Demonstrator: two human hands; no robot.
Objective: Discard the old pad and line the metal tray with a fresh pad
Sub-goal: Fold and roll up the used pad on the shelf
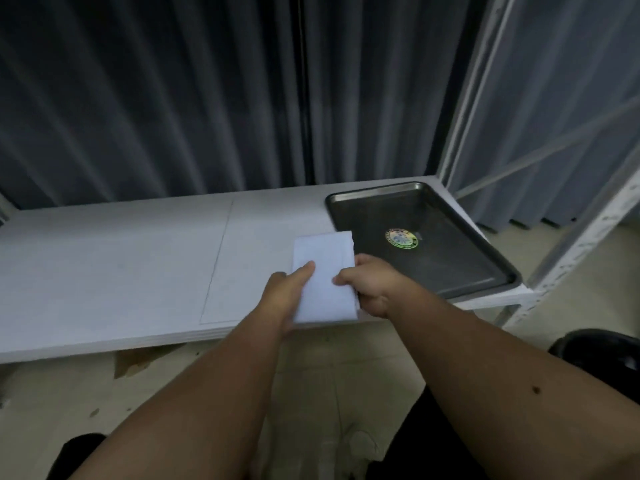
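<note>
One folded white pad [323, 275] sits at frame centre, gripped by two hands: left hand [287, 292] and right hand [372, 287]. One dark rectangular metal tray [460, 251] lies centre right on the white counter [121, 265], bearing one round sticker [401, 239].

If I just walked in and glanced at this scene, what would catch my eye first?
Two bare hands hold a folded white pad at the centre, the left hand and the right hand gripping its sides. To its right, a dark rectangular metal tray lies unlined on the white table, with a shiny round holographic sticker.
</note>
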